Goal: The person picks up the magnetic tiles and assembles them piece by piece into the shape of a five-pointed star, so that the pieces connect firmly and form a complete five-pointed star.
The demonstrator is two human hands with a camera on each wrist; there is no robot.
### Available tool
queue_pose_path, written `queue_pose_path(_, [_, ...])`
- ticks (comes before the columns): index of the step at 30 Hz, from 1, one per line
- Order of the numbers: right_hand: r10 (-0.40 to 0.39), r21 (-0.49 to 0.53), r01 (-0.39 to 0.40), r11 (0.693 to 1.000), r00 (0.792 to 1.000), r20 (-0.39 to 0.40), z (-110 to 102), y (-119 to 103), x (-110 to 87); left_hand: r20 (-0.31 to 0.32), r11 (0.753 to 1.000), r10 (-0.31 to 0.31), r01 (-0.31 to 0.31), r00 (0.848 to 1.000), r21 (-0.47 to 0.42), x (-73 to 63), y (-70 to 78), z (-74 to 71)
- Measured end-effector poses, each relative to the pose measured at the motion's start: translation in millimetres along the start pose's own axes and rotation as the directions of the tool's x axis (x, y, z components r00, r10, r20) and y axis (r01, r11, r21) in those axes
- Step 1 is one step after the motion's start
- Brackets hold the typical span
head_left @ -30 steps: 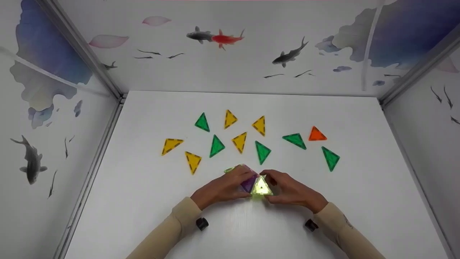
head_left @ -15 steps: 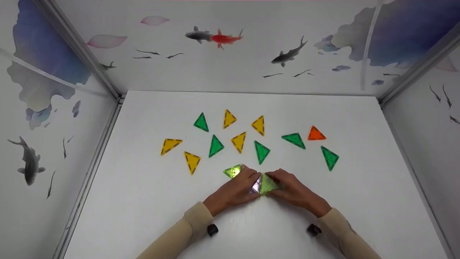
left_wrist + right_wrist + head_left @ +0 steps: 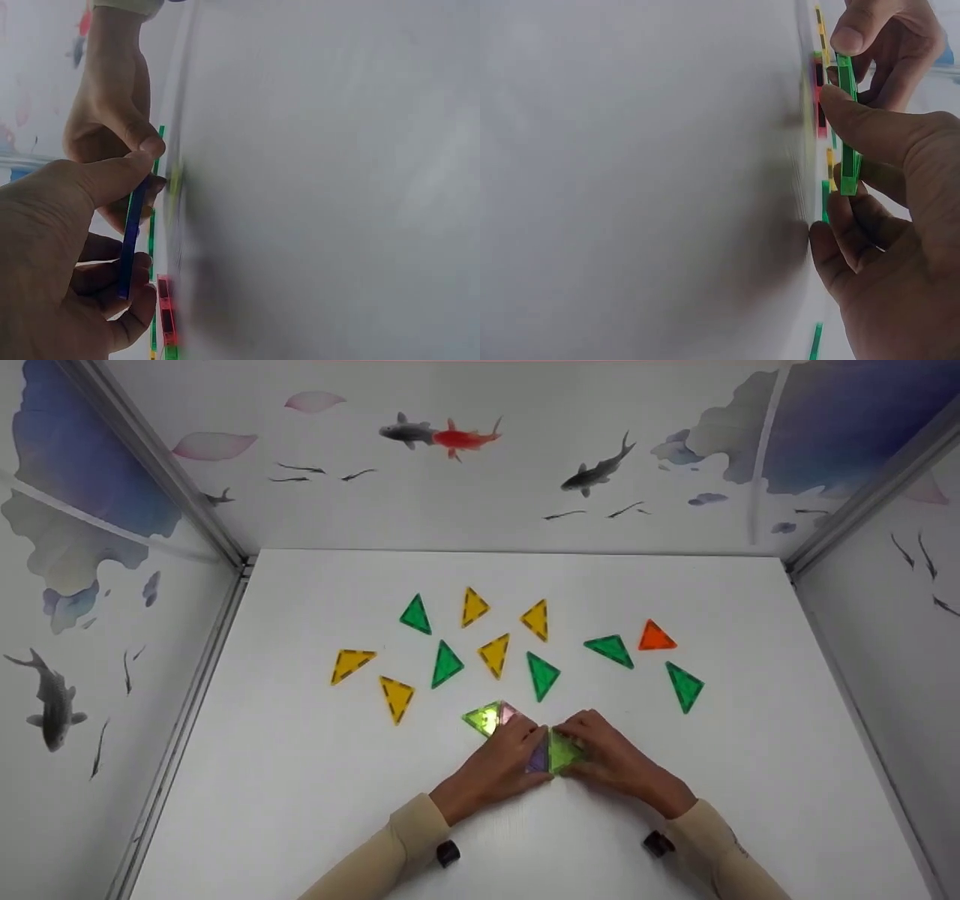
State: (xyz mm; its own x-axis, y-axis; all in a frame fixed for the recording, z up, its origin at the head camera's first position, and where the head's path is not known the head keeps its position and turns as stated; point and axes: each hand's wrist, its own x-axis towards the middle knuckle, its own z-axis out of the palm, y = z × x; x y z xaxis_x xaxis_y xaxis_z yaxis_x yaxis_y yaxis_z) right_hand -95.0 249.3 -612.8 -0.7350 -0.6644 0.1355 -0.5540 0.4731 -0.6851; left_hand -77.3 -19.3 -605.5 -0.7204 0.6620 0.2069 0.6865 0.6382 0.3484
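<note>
My left hand (image 3: 495,761) pinches a purple translucent triangular magnetic tile (image 3: 538,758), thumb on the near edge and fingers at the far one. In the left wrist view this purple tile (image 3: 131,240) shows edge-on above the table. My right hand (image 3: 616,761) grips a light green triangular tile (image 3: 562,750) the same way; its green edge (image 3: 847,124) shows in the right wrist view. In the head view the two tiles stand side by side, edge along edge. Just beyond the left hand lie a pink tile (image 3: 508,710) and another light green tile (image 3: 483,718), side by side on the table.
Loose triangular tiles lie spread across the white table (image 3: 300,780) further back: several yellow (image 3: 397,699), several dark green (image 3: 542,675) and one orange (image 3: 656,636). Printed walls (image 3: 480,502) enclose the table at the back and both sides.
The held light green tile has turned so one edge lies along the purple tile. The left hand has shifted right, uncovering the light green tile beyond it.
</note>
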Motion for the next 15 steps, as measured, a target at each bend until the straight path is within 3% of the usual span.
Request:
queue_pose_path(6, [0.019,-0.096,-0.013,0.995,0.998,0.056,12,-16,12.4,-0.01,0.999,-0.012,0.012,1.0,0.044,-23.0,-3.6,-2.7])
queue_pose_path(11, [0.042,-0.144,-0.025,0.989,0.992,0.117,23,-31,25.8,0.01,0.999,-0.046,0.046,0.999,-0.016,-41.9,-11.2,-9.5])
queue_pose_path(15, [0.034,-0.16,-0.011,0.987,0.989,0.143,30,-39,33.0,0.064,0.994,-0.076,0.08,0.995,-0.071,-51.8,-17.7,-15.9])
